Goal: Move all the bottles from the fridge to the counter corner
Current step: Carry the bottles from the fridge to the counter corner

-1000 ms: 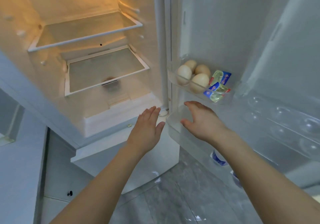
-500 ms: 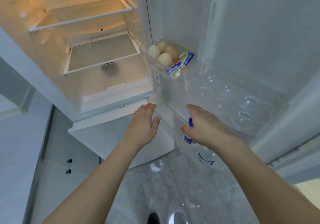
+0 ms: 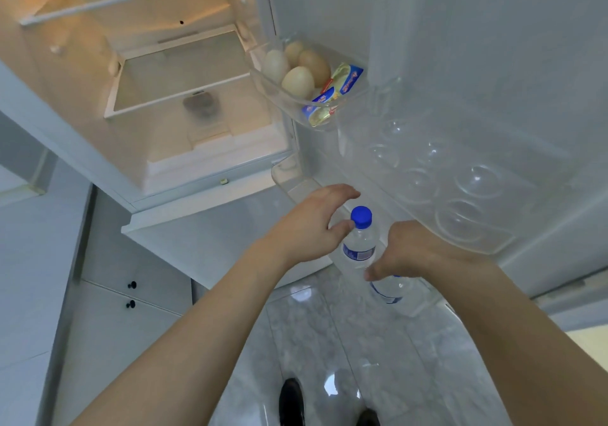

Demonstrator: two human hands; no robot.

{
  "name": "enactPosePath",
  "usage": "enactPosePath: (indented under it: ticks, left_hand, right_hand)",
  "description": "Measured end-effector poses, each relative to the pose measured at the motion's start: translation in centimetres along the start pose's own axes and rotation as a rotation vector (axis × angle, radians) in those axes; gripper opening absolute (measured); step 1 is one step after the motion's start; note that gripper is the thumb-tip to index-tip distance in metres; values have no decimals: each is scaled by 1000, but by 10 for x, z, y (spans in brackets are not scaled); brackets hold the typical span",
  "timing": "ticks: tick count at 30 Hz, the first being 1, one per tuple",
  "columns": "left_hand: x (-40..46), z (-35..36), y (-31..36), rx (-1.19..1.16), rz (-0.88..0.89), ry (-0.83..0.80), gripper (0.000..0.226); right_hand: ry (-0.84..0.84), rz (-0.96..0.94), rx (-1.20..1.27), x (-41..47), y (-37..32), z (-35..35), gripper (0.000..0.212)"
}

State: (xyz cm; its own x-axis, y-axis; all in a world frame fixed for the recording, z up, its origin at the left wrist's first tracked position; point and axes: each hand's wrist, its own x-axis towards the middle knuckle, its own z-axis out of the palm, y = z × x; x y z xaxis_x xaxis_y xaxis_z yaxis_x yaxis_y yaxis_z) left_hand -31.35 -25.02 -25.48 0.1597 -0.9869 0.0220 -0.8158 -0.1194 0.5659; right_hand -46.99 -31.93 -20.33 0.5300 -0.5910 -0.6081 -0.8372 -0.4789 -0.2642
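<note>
Grey marbled floor tiles were seen beneath an open fridge, its glass shelves lit in warm light, and the inner side of its door was turned towards the camera. Both bare forearms were stretched forward towards the lowest door shelf. The left hand was held with its fingers spread and loosely curved, the thumb tip lying just against the neck of a blue-capped bottle; nothing was grasped by it. The right hand was lowered over a second bottle, whose top was hidden under the palm, so it could not be told whether the fingers were closed on it. Both bottles stood upright in that shelf. Eggs and foil-wrapped packets were kept in a clear door bin higher up.
</note>
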Motion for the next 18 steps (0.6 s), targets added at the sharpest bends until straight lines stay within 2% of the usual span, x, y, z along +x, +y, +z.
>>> enactPosePath:
  ticks: [7, 12, 15, 18]
  left_hand:
    - [5, 5, 11, -37, -19, -88, 45]
    - [3, 9, 12, -95, -122, -90, 33]
    - [0, 7, 12, -65, -141, -30, 28]
    - [-8, -3, 12, -141, -157, 149, 25]
  right_hand:
    - [-84, 3, -133, 1, 7, 2, 49]
    - [16, -48, -151, 4, 4, 4, 38]
    - [108, -56, -63, 5, 3, 6, 39]
    - [212, -67, 15, 4, 3, 12, 38]
